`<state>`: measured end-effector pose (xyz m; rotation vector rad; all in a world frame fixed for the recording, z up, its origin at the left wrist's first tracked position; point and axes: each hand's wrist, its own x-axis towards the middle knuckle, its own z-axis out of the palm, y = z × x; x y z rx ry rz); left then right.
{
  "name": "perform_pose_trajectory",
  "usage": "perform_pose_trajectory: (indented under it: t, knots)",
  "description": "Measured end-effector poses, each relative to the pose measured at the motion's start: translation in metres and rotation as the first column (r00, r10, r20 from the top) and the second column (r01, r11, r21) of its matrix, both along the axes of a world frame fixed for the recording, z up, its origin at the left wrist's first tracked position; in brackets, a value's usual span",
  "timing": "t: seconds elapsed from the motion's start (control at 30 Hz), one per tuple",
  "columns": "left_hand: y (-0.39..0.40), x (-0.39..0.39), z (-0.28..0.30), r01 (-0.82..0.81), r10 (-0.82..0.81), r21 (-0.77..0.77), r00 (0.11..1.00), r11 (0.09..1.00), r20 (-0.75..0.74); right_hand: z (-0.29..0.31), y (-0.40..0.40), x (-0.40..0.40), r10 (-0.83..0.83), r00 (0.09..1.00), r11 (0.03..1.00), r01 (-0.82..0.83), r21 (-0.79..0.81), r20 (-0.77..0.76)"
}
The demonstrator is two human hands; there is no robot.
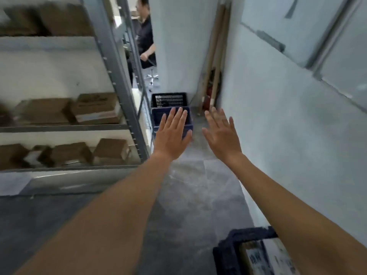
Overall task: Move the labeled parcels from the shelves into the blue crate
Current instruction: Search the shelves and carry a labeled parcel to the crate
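Both my arms reach forward over the grey floor. My left hand (pixel 173 133) and my right hand (pixel 222 133) are spread flat with straight fingers and hold nothing. A blue crate (pixel 225 253) sits on the floor at the bottom right, under my right forearm, with a labeled parcel (pixel 264 257) inside it. Brown cardboard parcels lie on the metal shelves (pixel 119 76) at the left: one with a white label (pixel 95 109) on the middle shelf, another (pixel 112 150) on the lower shelf. The picture is blurred.
Two more dark blue crates (pixel 168 100) stand on the floor ahead, partly behind my left hand. Wooden poles (pixel 216 56) lean in the corner. A white wall runs along the right. A person (pixel 146 34) stands beyond the shelf end.
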<state>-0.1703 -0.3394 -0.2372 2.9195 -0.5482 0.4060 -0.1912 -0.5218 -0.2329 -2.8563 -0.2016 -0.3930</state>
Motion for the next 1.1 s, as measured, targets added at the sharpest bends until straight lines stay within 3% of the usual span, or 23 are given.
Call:
perform_pose_trajectory:
  t: [0.27, 0.5, 0.93, 1.1]
  knots:
    - [0.269, -0.023, 0.030, -0.448, 0.446, 0.072, 0.894, 0.891, 0.046, 0.022, 0.265, 0.054, 0.380, 0.925, 0.925, -0.379, -0.029, 0.020]
    - [0.461, -0.068, 0.074, -0.717, 0.706, 0.004, 0.689, 0.698, 0.164, 0.058, 0.458, 0.070, 0.562, 0.822, 0.827, -0.559, -0.060, 0.091]
    - [0.637, -0.087, 0.102, -0.908, 0.880, -0.014, 0.403, 0.419, 0.252, 0.097, 0.688, 0.117, 0.795, 0.594, 0.605, -0.789, -0.102, 0.120]
    - [0.683, -0.065, 0.111, -0.938, 0.934, -0.142, 0.280, 0.315, 0.224, 0.101, 0.748, 0.155, 0.838, 0.535, 0.545, -0.830, -0.118, 0.104]
